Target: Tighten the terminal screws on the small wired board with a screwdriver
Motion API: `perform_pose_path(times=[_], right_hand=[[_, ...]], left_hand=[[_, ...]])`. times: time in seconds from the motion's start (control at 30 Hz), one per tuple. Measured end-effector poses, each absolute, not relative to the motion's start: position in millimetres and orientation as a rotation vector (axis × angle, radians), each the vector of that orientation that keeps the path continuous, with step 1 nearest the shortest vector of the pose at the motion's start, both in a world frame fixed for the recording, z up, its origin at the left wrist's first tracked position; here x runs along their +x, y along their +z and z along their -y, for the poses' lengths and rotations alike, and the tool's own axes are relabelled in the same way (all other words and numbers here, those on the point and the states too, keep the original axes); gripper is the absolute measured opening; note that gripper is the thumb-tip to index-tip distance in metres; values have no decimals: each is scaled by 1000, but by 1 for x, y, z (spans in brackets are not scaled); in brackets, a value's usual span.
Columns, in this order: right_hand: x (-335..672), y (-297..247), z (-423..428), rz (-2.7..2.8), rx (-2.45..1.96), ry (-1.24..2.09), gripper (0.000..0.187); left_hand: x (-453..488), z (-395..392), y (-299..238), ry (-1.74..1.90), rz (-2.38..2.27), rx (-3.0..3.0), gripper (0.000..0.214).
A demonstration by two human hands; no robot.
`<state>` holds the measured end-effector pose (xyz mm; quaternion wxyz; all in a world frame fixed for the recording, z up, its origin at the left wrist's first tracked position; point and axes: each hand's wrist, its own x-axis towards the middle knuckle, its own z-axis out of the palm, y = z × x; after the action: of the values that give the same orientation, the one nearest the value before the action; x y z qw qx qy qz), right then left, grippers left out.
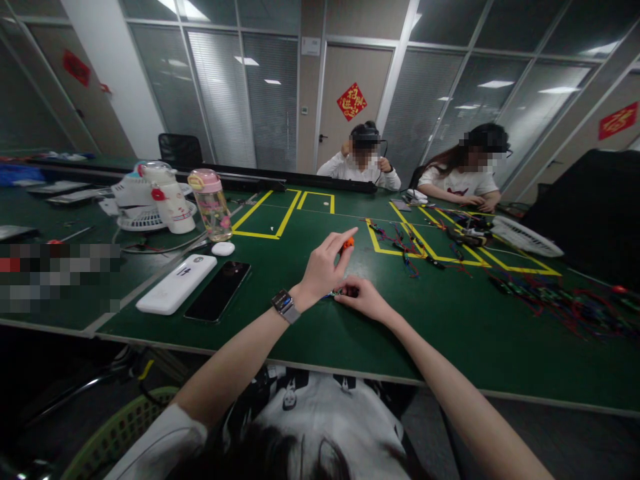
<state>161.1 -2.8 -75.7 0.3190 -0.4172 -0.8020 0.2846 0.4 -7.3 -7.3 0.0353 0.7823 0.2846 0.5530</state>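
My left hand (325,265), with a watch (285,305) on its wrist, is raised over the table in front of me. Its thumb and fingers close on a small orange piece (349,244), whose kind I cannot make out. Just below and to the right, my right hand (369,300) rests low at the table surface with fingers pinched together. A small part with thin wires (334,293) shows at its fingertips, mostly hidden by both hands. Similar wired parts (400,243) lie beyond my hands to the right, on yellow tape outlines.
On my left lie a black phone (219,292), a white power bank (177,283) and a white case (223,249). A pink-lidded bottle (213,207) and a white fan (135,200) stand behind. A wire heap (565,303) lies right. Two people sit across the green table (280,340).
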Motion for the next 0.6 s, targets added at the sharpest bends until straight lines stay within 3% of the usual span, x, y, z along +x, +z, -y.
perform_pose_path(times=[0.6], right_hand=[[161,-75,3,2107,-1095,762,12]], left_hand=[[1,9,-9,1754,-916,2436,27]])
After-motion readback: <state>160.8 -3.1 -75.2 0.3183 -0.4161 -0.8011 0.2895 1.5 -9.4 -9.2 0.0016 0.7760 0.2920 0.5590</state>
